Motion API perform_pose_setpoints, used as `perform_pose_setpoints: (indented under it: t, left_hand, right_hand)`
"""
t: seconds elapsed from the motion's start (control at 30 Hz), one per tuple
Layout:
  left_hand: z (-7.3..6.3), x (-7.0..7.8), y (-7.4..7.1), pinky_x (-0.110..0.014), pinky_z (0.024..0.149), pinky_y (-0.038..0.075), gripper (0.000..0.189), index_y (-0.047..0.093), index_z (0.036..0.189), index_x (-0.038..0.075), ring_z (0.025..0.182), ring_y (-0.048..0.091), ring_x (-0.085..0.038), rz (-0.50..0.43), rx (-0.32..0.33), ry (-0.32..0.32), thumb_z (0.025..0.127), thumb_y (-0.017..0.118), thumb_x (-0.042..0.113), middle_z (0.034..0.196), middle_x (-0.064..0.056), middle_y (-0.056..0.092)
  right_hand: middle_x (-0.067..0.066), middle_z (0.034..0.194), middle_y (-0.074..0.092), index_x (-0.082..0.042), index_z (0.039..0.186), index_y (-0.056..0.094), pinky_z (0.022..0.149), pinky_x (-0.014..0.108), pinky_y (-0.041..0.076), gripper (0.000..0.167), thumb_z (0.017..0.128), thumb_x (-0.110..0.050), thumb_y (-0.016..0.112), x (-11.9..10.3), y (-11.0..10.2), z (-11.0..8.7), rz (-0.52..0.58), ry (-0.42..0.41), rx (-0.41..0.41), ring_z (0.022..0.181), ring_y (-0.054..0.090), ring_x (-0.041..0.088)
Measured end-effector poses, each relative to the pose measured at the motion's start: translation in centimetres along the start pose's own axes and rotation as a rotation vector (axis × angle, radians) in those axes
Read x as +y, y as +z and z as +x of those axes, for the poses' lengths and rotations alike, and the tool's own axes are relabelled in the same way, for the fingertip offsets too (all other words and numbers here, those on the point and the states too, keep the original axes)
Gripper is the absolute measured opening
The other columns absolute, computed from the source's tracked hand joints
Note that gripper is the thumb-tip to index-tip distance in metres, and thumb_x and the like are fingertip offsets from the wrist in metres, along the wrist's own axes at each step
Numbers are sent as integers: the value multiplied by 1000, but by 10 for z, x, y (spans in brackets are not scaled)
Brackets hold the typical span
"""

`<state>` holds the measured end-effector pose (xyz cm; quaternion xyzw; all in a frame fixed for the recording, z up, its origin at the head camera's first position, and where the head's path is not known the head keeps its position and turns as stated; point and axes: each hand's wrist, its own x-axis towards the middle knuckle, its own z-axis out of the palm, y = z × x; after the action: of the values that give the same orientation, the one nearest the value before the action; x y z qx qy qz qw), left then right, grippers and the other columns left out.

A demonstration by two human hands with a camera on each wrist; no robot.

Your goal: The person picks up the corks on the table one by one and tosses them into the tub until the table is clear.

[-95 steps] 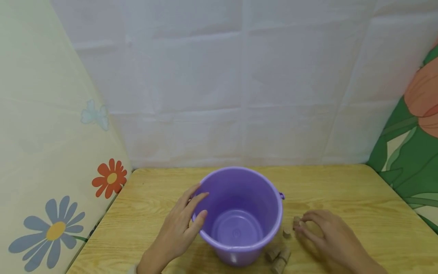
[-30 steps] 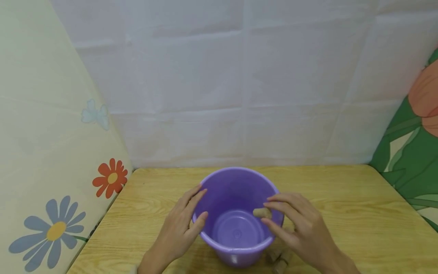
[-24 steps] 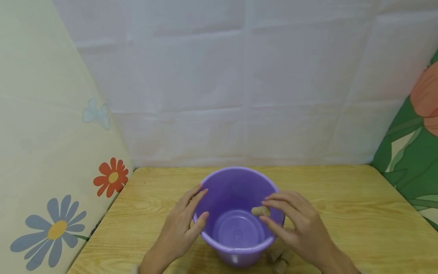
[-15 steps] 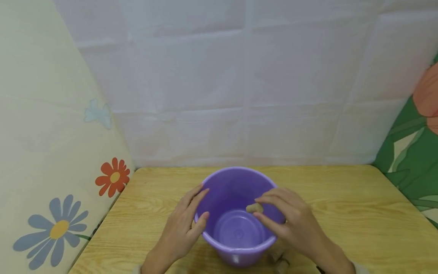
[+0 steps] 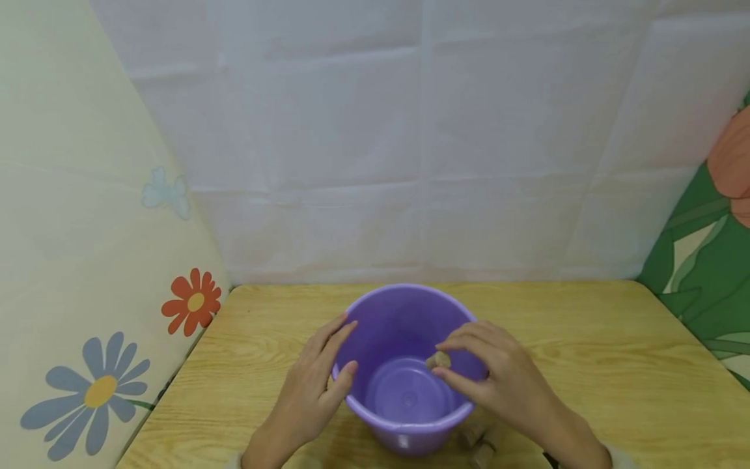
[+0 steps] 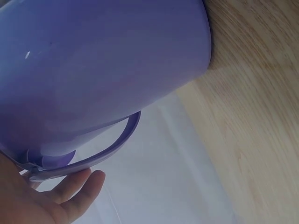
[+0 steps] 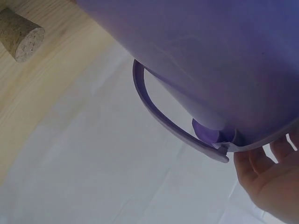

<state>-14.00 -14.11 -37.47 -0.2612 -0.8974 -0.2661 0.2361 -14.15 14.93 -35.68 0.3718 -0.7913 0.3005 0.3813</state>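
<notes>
Loading seems in hand: the bucket (image 5: 404,428) is gripped at nine o'clock by the left hand (image 5: 307,384), a cork (image 5: 438,360) pinched toward three by the right hand (image 5: 502,372), release inside apparently needed.

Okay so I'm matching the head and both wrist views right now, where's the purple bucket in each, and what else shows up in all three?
Head: purple bucket at lower centre, between left hand and right hand.
Left wrist: it fills the upper left, cut off by the frame.
Right wrist: it fills the upper right, also cut off.
Shared landmark: wooden tabletop, along the bottom, at the right, and at upper left respectively.
</notes>
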Motion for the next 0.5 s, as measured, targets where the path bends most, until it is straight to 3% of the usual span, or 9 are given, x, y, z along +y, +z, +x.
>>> perform_pose_setpoints:
  t: [0.27,0.4,0.5]
  left_hand:
    - [0,1,0,-49,100,49,57,43,150,18,138,45,-20,-20,-7,-18,95,59,23,156,1,41]
    - [0,1,0,-49,99,49,57,43,150,17,137,45,-20,-29,-11,-22,96,58,22,156,1,41]
    - [0,1,0,-49,99,49,57,43,150,17,137,45,-20,-32,-7,-22,95,58,21,156,2,41]
  right_hand:
    - [-8,100,71,-21,101,75,104,16,39,29,84,-45,75,0,-2,-2,1,50,-37,96,64,13]
    - [-5,100,72,-19,102,74,105,16,38,30,82,-42,78,0,-2,-1,12,33,-20,95,64,16]
    - [-3,100,72,-18,101,75,106,14,36,32,87,-46,72,0,-2,-2,8,27,-10,97,63,16]
